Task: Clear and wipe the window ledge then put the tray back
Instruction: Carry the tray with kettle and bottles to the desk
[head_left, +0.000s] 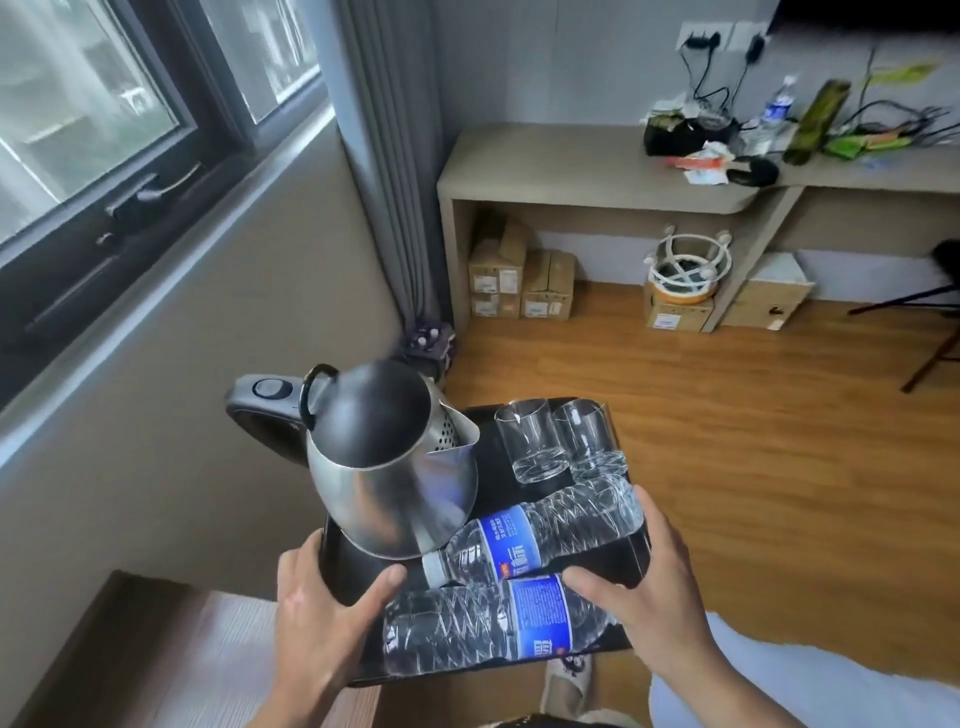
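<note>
I hold a black tray (631, 564) in mid-air below the window ledge (171, 270). My left hand (322, 608) grips its left near edge, thumb on top. My right hand (649, 587) grips its right edge. On the tray stand a steel kettle (395, 467) with its lid open and two clear glasses (556, 439) behind it. Two plastic water bottles with blue labels (519, 540) lie on their sides at the front, one (483, 621) nearest me. The grey ledge runs along the left under the dark window frame and looks bare.
A grey curtain (384, 156) hangs in the corner. A beige desk (597, 166) at the back carries bottles, cables and clutter, with cardboard boxes (519, 280) beneath. A wooden surface (156, 654) lies at lower left. Wood floor stretches to the right.
</note>
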